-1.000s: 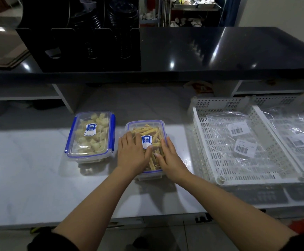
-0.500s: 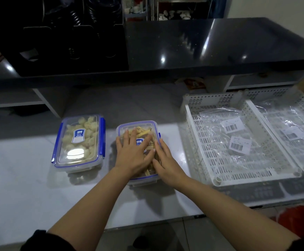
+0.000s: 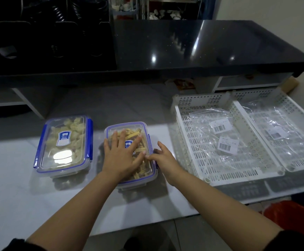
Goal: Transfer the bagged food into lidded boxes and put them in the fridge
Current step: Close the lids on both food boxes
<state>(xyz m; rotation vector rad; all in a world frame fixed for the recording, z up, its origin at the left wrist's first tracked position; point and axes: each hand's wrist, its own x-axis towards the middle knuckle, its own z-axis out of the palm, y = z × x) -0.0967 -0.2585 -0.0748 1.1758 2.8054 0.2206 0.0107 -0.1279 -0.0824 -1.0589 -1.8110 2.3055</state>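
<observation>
Pressed flat on the clear lid of the box of yellow strips [image 3: 140, 142]: the left hand [image 3: 122, 156], fingers straight and spread, holding nothing. Just beside the box's right long edge: the right hand [image 3: 163, 158], fingers loosely bent near the blue clip [image 3: 150, 142], not yet closed on it as far as could be seen. Stood toward the middle of the white counter [image 3: 20, 196], well back from its near edge.

Could easily go wrong at the clip: an uneven push on one side only, and the thin lid might lift at the opposite rim or the light box might slide on the smooth, glossy counter. Perhaps also a strip caught under the seal, so no tight closing.

Farther left, the box of pale chunks [image 3: 66, 142]: same rounded rectangle, hard transparent plastic, blue clips folded down. Toward the right edge, two white perforated baskets [image 3: 211, 180], stiff and grid-like, with crinkled empty bags [image 3: 220, 134] and barcode labels inside. Behind, a polished black shelf [image 3: 201, 51].
</observation>
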